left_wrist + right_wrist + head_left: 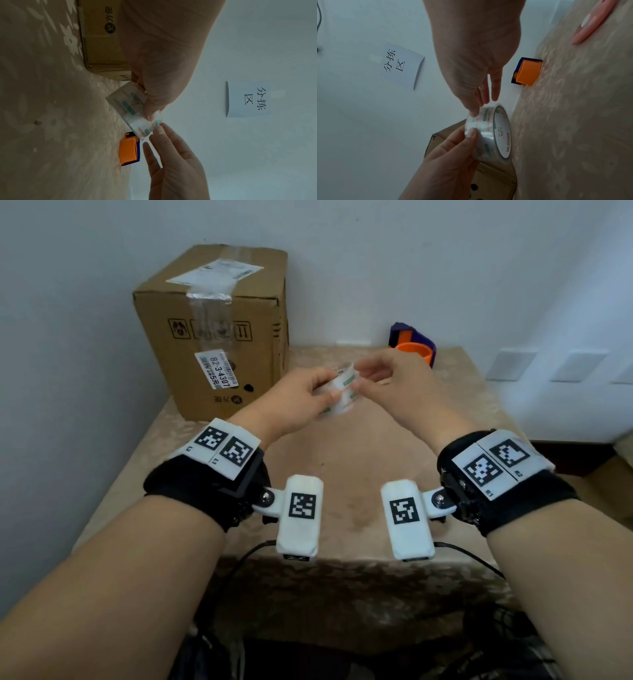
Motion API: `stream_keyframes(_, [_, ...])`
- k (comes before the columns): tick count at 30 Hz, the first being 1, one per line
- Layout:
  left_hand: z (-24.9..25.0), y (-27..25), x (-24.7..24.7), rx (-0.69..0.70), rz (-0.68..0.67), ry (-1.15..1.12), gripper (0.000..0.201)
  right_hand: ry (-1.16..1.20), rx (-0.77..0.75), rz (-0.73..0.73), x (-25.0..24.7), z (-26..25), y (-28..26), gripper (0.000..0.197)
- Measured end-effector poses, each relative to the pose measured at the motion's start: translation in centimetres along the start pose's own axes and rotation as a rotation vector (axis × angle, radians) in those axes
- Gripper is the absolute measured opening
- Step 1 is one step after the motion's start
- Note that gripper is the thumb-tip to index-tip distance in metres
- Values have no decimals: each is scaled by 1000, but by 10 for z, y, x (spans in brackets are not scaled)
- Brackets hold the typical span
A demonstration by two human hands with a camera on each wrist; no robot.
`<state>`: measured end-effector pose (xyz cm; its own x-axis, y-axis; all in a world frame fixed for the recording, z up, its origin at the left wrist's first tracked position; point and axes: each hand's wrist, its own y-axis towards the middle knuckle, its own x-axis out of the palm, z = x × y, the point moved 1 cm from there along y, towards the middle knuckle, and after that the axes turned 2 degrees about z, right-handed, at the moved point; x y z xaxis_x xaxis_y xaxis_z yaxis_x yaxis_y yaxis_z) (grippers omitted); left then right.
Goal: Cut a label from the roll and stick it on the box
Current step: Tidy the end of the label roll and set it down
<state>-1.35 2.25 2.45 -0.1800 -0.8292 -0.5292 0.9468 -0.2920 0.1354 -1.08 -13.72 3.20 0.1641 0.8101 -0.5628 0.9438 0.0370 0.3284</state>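
Roll: a roll of clear tape [337,392] with green print, held in the air over the table [342,460], in front of the box [219,337] and well apart from it; seen on edge from the right wrist view, its white printed core facing the table.
Left hand: the left hand [294,402] grips the roll, thumb [471,133] pressed on the outer wrap, the other fingers curled round the far side; how far they reach inside the core I cannot tell.
Right hand: the right hand [394,381] has thumb and forefinger closed on the outer wrap at the roll's upper rim [473,113], the other fingers [494,89] straight and spread clear; it looks to be feeling for the loose end; whether an end is lifted I cannot tell.
Handling: I judge the roll light and stiff as a ring, easy to hold by its edges or through the core; the film is thin, limp and slick on its back, sticky beneath; once pulled free it will likely curl and cling to itself or to fingers, so hold it by the end corners and keep it taut.
Box: closed cardboard, already bearing tape and paper labels; stiff enough, I think, to press against.
Cutter: an orange and blue cutter [412,347] stands at the table's far edge, near the wall, untouched.
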Motion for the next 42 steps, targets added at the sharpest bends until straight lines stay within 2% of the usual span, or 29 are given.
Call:
stream_keyframes(4, [0,0,2,-14,24,26,18,3,11,-25,2,3,0,25])
stream_keyframes(7, [0,1,2,-30,56,45,16,11,35,-54,5,7,-2,30])
stream_keyframes(11, [4,-2,3,-49,34,-43,20,34,102,-202,7,10,-7,76])
stream_keyframes(12, [5,-3,3,-53,8,-52,20,16,110,-234,8,9,-8,79])
stream_keyframes(13, [5,-4,5,-61,-15,-50,21,-20,96,-249,8,9,-8,77])
stream_keyframes(16, [3,-5,8,-114,-42,-19,26,-162,23,-258,11,6,-10,53])
stream_keyframes(22, [-4,-6,7,-184,33,-93,25,-259,-52,-226,13,-2,-13,45])
stream_keyframes(28, [-6,-2,8,-214,98,-161,25,-328,-105,-217,18,-1,-9,46])
stream_keyframes(34, [-10,0,4,-257,152,-210,34,-370,-153,-247,23,-4,-11,58])
stream_keyframes(38, [-8,-1,0,-304,62,-326,24,-374,-148,-274,21,-5,-12,66])
stream_keyframes(42, [-6,-3,1,-265,3,-246,24,-304,-90,-309,19,2,-11,74])
